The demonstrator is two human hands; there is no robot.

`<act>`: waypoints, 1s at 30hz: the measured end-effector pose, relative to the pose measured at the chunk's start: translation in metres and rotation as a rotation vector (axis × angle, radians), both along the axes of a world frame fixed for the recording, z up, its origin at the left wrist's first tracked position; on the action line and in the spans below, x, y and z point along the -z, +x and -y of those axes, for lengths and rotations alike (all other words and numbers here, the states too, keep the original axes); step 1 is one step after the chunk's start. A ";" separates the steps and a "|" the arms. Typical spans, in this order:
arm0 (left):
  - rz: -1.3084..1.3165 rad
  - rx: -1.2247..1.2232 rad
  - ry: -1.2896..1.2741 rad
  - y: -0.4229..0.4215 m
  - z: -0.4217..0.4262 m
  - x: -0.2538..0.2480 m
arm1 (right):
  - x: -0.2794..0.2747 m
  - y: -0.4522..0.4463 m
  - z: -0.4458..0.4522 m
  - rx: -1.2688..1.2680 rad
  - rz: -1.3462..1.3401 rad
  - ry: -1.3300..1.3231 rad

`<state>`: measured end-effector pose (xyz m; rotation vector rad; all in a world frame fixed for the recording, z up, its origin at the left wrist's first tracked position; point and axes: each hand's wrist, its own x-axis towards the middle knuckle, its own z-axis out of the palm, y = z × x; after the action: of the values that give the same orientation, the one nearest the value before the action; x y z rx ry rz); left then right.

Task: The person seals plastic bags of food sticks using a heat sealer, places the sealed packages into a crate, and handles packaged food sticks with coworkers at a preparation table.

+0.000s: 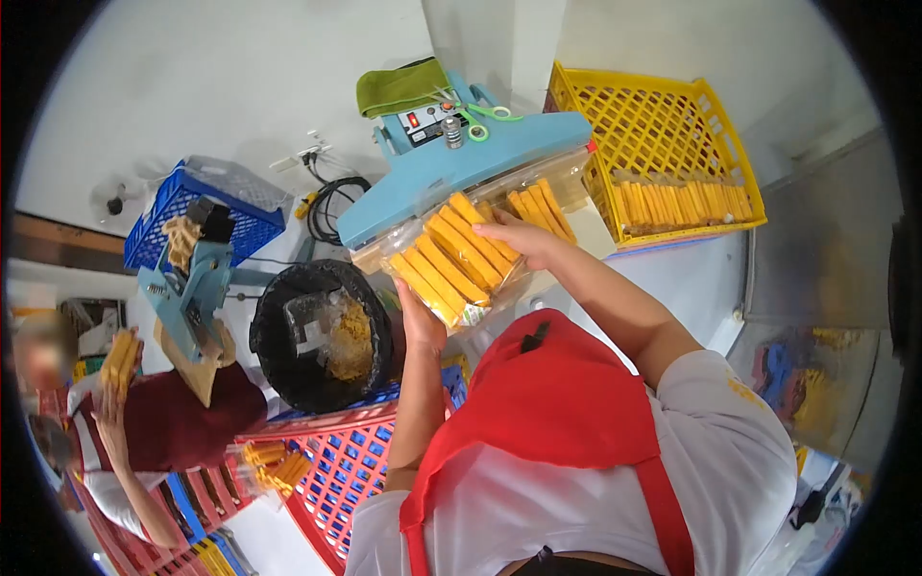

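Observation:
A clear plastic bag of yellow sticks [451, 252] is held in front of the blue sealing machine [461, 178]. My left hand [421, 319] grips the bag's lower left side, its fingers partly hidden behind the plastic. Over the right edge of the same bag, my right hand [523, 240] is closed, with fingers on the front. A second bag of yellow sticks [543, 206] lies just behind my right hand, against the sealer's front edge. On top of the sealer rest green-handled scissors [477, 125], a small jar [451, 132] and a green cloth [401, 88].
Right of the sealer stands a yellow crate [663, 101] with packed bags. A black-lined bin [274, 317] holds scraps at left. Below it is a red crate [336, 480]. Another person [182, 413] in a dark apron holds yellow sticks beside a second blue machine [197, 288].

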<state>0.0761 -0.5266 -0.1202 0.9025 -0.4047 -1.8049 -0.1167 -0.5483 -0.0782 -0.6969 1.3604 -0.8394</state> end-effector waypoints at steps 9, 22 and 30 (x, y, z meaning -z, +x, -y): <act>0.065 0.161 -0.084 0.025 -0.032 -0.011 | -0.035 0.023 -0.054 -0.083 0.204 -0.271; 0.910 0.575 -1.118 -0.212 -0.002 -0.100 | -0.090 -0.202 -0.135 0.357 0.363 -0.621; 0.751 0.662 -0.803 -0.458 -0.022 0.013 | 0.046 -0.434 -0.164 0.583 0.353 -0.316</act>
<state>-0.3824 -0.5050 -0.1331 0.8632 -1.9281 -1.5320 -0.5510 -0.3846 -0.1244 -0.3559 1.1246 -1.5878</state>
